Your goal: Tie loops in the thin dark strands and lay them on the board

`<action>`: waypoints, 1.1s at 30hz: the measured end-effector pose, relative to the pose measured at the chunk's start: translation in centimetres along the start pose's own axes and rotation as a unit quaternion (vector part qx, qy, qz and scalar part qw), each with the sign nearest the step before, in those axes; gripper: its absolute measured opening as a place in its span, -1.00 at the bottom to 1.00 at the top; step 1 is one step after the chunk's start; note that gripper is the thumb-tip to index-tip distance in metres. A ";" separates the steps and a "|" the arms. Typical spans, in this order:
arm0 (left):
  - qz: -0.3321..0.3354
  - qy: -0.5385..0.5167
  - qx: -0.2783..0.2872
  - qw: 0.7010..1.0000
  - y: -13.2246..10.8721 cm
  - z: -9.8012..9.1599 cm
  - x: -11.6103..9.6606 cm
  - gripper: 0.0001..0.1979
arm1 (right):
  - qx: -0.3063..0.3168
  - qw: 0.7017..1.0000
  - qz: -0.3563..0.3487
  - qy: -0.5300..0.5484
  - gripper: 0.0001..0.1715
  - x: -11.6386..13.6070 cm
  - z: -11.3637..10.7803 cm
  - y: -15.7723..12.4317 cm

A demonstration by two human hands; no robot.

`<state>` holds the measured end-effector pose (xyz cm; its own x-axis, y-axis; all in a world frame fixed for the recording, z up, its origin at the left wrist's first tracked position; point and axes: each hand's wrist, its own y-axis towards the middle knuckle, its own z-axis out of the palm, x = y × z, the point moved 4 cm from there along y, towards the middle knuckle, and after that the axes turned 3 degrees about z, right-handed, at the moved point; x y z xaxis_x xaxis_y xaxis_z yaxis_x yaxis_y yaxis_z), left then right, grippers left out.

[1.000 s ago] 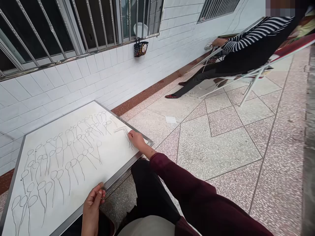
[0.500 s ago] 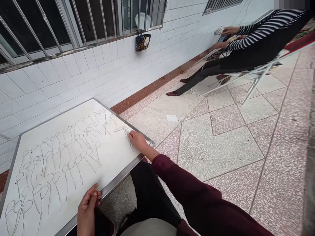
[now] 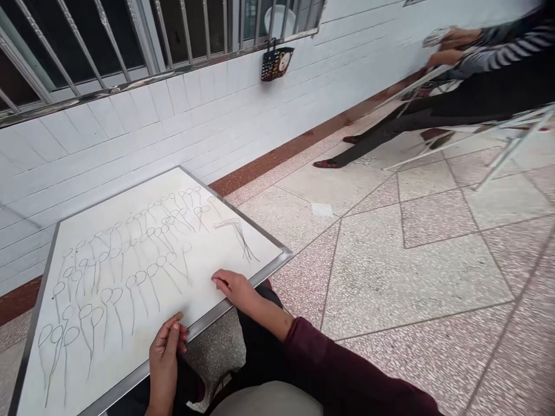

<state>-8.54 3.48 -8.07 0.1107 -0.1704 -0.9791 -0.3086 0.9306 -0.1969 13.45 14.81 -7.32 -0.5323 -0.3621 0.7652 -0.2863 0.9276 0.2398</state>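
Thin dark wires, each with a round loop at one end and a long tail, lie in rows on a white tabletop (image 3: 143, 358) with a metal edge. One looped wire (image 3: 187, 248) lies apart at the right end of a row. A bundle of bent, unlooped wires (image 3: 237, 231) rests near the right corner. My right hand (image 3: 236, 289) is over the front edge, thumb and fingers pinched; anything between them is too fine to make out. Nearer me, my left hand (image 3: 167, 349) is also pinched at the table edge, and what it holds cannot be made out.
A barred window (image 3: 182, 34) and white tiled wall (image 3: 173, 127) run behind the table. A patterned bag (image 3: 276, 62) hangs from the sill. At the right, another person (image 3: 472, 98) sits on a folding chair, hands around a pale bundle. A white paper (image 3: 321, 210) lies on the floor.
My right hand has left the bundle of bent wires and come back toward me and my left hand. My left hand stays at the table edge. The view has turned slightly left.
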 end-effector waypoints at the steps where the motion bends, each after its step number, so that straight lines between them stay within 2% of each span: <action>1: 0.014 0.006 0.006 1.000 0.0 0.1 -0.1 -0.53 | 0.003 1.000 -0.004 0.007 -0.81 0.3 0.9 -0.2; 5: 0.070 0.061 0.059 0.994 0.0 0.3 -0.3 -0.63 | -0.005 1.000 0.014 -0.006 -0.83 0.9 2.5 1.4; 9: 0.130 0.149 0.136 0.971 -0.1 0.3 0.0 -0.69 | 0.039 0.988 0.115 -0.091 -0.85 1.5 3.3 5.3; 12: 0.164 0.178 0.157 0.957 0.0 0.1 0.4 -0.70 | 0.059 0.979 0.152 -0.121 -0.79 2.3 4.6 8.1; 15: 0.169 0.186 0.172 0.953 0.2 -0.1 0.8 -0.71 | 0.085 0.966 0.189 -0.152 -0.79 2.6 5.9 9.6; 19: 0.172 0.187 0.180 0.950 0.2 -0.3 1.1 -0.72 | 0.106 0.953 0.217 -0.181 -0.84 2.7 6.3 9.7; 26: 0.182 0.181 0.178 0.950 0.3 -0.4 1.2 -0.73 | 0.124 0.946 0.233 -0.189 -0.84 2.6 4.9 8.4; 30: 0.164 0.156 0.164 0.960 0.3 -0.5 1.2 -0.75 | 0.127 0.953 0.232 -0.148 -0.90 2.6 4.1 7.8; 33: 0.125 0.118 0.144 0.975 0.2 -0.5 1.4 -0.71 | 0.129 0.966 0.212 -0.075 -0.94 3.3 3.0 6.6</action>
<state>-8.94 3.22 -9.51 -0.1641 0.0362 -0.9858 -0.0167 0.9991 0.0394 7.37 19.44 -5.00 -0.7495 0.0176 0.6618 -0.1962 0.9489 -0.2474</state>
